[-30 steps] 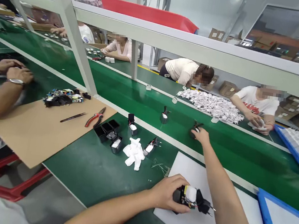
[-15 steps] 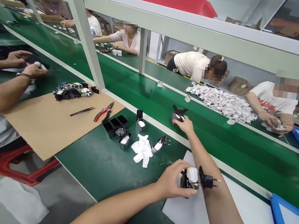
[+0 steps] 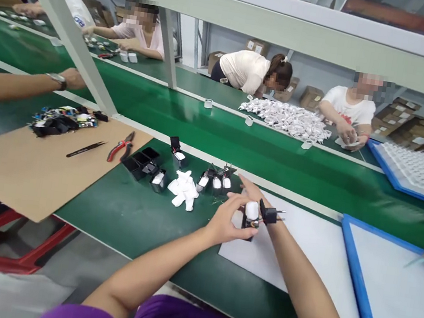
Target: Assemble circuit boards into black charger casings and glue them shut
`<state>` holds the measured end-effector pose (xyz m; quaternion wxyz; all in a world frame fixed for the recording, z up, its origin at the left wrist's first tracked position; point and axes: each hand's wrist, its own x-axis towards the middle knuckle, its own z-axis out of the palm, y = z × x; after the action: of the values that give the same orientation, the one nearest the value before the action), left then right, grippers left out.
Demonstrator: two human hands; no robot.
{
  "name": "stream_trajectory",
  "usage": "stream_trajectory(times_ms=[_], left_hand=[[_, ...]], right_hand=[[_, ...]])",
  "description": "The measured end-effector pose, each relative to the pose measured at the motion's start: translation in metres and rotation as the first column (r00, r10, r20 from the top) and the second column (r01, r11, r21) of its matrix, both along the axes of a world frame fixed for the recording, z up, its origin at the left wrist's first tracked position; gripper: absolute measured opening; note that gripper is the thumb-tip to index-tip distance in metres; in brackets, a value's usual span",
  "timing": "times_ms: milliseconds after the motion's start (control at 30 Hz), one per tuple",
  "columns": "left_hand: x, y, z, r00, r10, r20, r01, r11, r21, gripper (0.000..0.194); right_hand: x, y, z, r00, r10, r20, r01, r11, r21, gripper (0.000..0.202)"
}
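Note:
My left hand (image 3: 229, 220) is closed around an open black plug adapter (image 3: 249, 232). White padding sits in its case, and the pronged lid (image 3: 270, 215) hangs out to the right on its wires. Partly hidden behind it, my right hand (image 3: 252, 190) has a finger stretched out and nothing visible in it. Just left of the right hand, several open adapters (image 3: 216, 182) stand in a row on the green bench. White pads (image 3: 184, 191) lie piled beside them. Farther left are two more open adapters (image 3: 157, 180) (image 3: 178, 159) and black empty cases (image 3: 142, 162).
Pliers (image 3: 121, 146) and tweezers (image 3: 86, 149) lie on cardboard (image 3: 36, 164), near a heap of circuit parts (image 3: 64, 120). A conveyor belt (image 3: 200, 130) runs behind the bench. At right is a blue-edged tray (image 3: 356, 287). A co-worker's arm (image 3: 19, 87) reaches in at left.
My right hand has come back from over the belt and let go of its adapters, which now stand beside the one on the bench. The left hand still holds its adapter. The view has shifted right.

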<state>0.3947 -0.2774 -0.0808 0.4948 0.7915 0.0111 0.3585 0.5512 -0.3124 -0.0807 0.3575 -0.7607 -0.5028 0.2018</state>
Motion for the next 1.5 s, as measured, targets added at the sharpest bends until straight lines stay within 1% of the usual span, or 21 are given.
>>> stream_trajectory(times_ms=[67,133,233,333,400,467,533,600,700,867,1000,1067,1133,1167,1233,1267,1300,1367,1400,1467,1500], left_hand=[[0.000,0.002,0.003,0.999,0.048,-0.003,-0.048,0.998,0.037,0.049],[0.000,0.005,0.004,0.993,0.113,-0.022,-0.110,0.988,0.108,0.049],[0.001,0.005,0.001,0.985,0.168,-0.033,-0.155,0.956,0.249,0.046],[0.004,0.001,-0.006,0.985,0.155,-0.077,-0.115,0.920,0.376,0.044],[0.005,-0.002,-0.011,0.983,0.114,-0.146,-0.040,0.900,0.433,0.045],[0.006,-0.005,-0.017,0.976,0.062,-0.209,0.041,0.887,0.459,0.047],[0.006,-0.006,-0.021,0.971,0.013,-0.237,0.099,0.884,0.456,0.049],[0.007,-0.005,-0.023,0.968,-0.041,-0.246,0.148,0.887,0.438,0.051],[0.007,-0.002,-0.023,0.954,-0.121,-0.275,0.230,0.882,0.410,0.051],[0.006,-0.001,-0.021,0.932,-0.151,-0.330,0.268,0.899,0.347,0.055],[0.008,-0.003,-0.019,0.911,-0.185,-0.370,0.296,0.915,0.274,0.052],[0.007,-0.005,-0.015,0.891,-0.234,-0.389,0.314,0.937,0.155,0.055],[0.005,-0.008,-0.009,0.839,-0.364,-0.406,0.364,0.928,-0.080,0.063],[0.003,-0.009,-0.006,0.789,-0.457,-0.412,0.396,0.890,-0.228,0.067],[0.001,-0.013,-0.001,0.659,-0.639,-0.396,0.414,0.748,-0.519,0.074],[0.000,-0.014,0.000,0.602,-0.705,-0.374,0.389,0.668,-0.634,0.077],[-0.001,-0.016,0.000,0.553,-0.756,-0.351,0.352,0.593,-0.724,0.077],[-0.001,-0.020,-0.002,0.464,-0.834,-0.300,0.281,0.460,-0.843,0.076],[-0.001,-0.021,-0.004,0.419,-0.865,-0.277,0.255,0.405,-0.878,0.075],[-0.001,-0.023,-0.009,0.328,-0.911,-0.249,0.225,0.331,-0.916,0.074],[-0.001,-0.024,-0.011,0.300,-0.922,-0.245,0.209,0.314,-0.926,0.073]], right_hand=[[0.012,-0.030,0.012,0.996,-0.046,-0.082,0.052,0.996,0.067,0.043],[0.014,-0.067,0.023,0.983,-0.097,-0.157,0.118,0.985,0.127,0.039],[-0.005,-0.117,0.029,0.956,-0.108,-0.273,0.172,0.959,0.224,0.040],[-0.031,-0.146,0.022,0.932,-0.065,-0.357,0.210,0.899,0.384,0.043],[-0.042,-0.152,0.015,0.956,-0.052,-0.288,0.172,0.896,0.410,0.062],[-0.046,-0.152,0.009,0.994,-0.060,-0.094,0.093,0.909,0.406,0.075],[-0.044,-0.152,0.004,0.983,-0.044,0.176,-0.029,0.921,0.388,0.076],[-0.040,-0.153,0.000,0.929,-0.014,0.371,-0.124,0.930,0.345,0.071],[-0.036,-0.157,-0.006,0.891,-0.004,0.454,-0.157,0.935,0.317,0.065],[-0.041,-0.156,-0.011,0.916,-0.078,0.393,-0.091,0.915,0.394,0.057],[-0.042,-0.157,-0.008,0.966,-0.092,0.243,-0.024,0.900,0.436,0.054],[-0.035,-0.161,-0.005,0.998,0.008,0.062,-0.033,0.908,0.417,0.051],[-0.025,-0.166,-0.003,0.971,0.131,-0.201,-0.031,0.898,0.438,0.048],[-0.019,-0.168,-0.003,0.934,0.164,-0.319,-0.002,0.892,0.453,0.047],[-0.012,-0.170,-0.002,0.876,0.203,-0.438,0.021,0.891,0.454,0.038],[-0.011,-0.170,-0.001,0.865,0.236,-0.442,-0.017,0.895,0.445,0.033],[-0.012,-0.169,0.000,0.855,0.296,-0.427,-0.093,0.895,0.436,0.034],[-0.017,-0.167,0.002,0.789,0.461,-0.406,-0.274,0.855,0.440,0.048],[-0.020,-0.166,0.003,0.743,0.524,-0.416,-0.329,0.828,0.454,0.053],[-0.025,-0.164,0.005,0.670,0.596,-0.442,-0.388,0.790,0.475,0.058],[-0.027,-0.164,0.005,0.647,0.617,-0.447,-0.412,0.777,0.476,0.059]])
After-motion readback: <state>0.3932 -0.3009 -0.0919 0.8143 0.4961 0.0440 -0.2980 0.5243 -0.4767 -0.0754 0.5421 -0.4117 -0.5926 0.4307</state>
